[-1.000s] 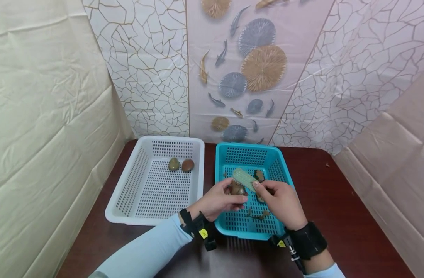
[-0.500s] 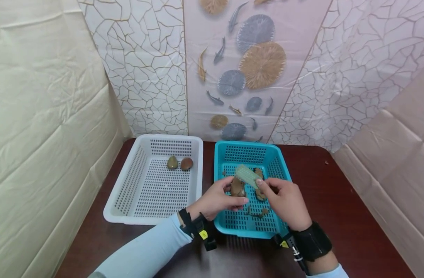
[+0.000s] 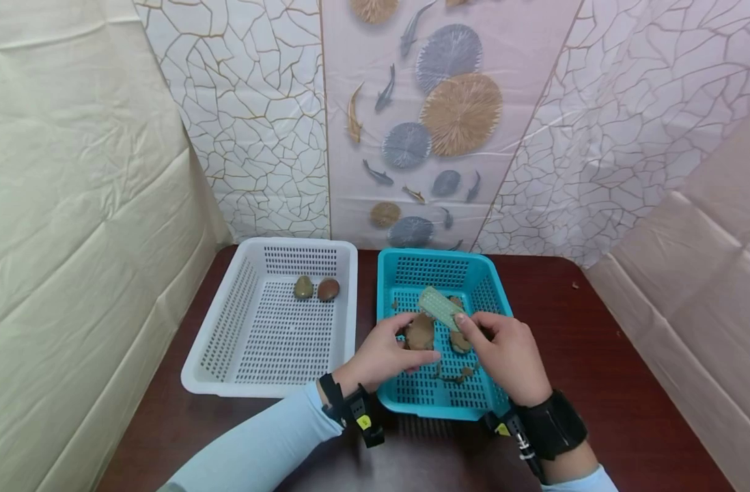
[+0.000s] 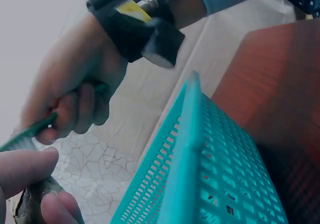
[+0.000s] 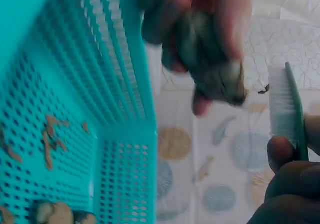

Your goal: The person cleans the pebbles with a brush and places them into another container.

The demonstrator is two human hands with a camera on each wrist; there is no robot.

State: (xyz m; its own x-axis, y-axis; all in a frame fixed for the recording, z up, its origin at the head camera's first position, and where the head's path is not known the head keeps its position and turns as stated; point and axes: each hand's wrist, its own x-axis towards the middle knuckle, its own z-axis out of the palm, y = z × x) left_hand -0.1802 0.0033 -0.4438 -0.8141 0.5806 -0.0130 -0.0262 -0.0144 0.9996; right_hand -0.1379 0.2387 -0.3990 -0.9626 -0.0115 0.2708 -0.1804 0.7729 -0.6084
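My left hand [image 3: 381,350] grips a stone [image 3: 421,333] caked with brown mud, over the left side of the turquoise basket [image 3: 412,404]. In the right wrist view, the stone [image 5: 215,74] is blurred and its exposed end looks grey-green. Between the thumb and fingers of my right hand [image 3: 509,357] is a green brush [image 3: 438,306], held just beside the stone. White bristles [image 5: 281,102] on the brush face the stone in the right wrist view, with a gap between them. A small dark crumb [image 5: 264,89] hangs in the air there.
Inside the turquoise basket lie another muddy stone [image 3: 460,342] and mud scraps [image 3: 464,374]. To the left stands a white basket [image 3: 193,369] with an olive stone [image 3: 304,288] and a reddish-brown stone [image 3: 328,290]. Both baskets rest on a dark red table [image 3: 584,383].
My left hand has turned the stone, and a broad muddy face now shows upward. The brush has tilted and shifted slightly right of the stone. The head view has moved a little.
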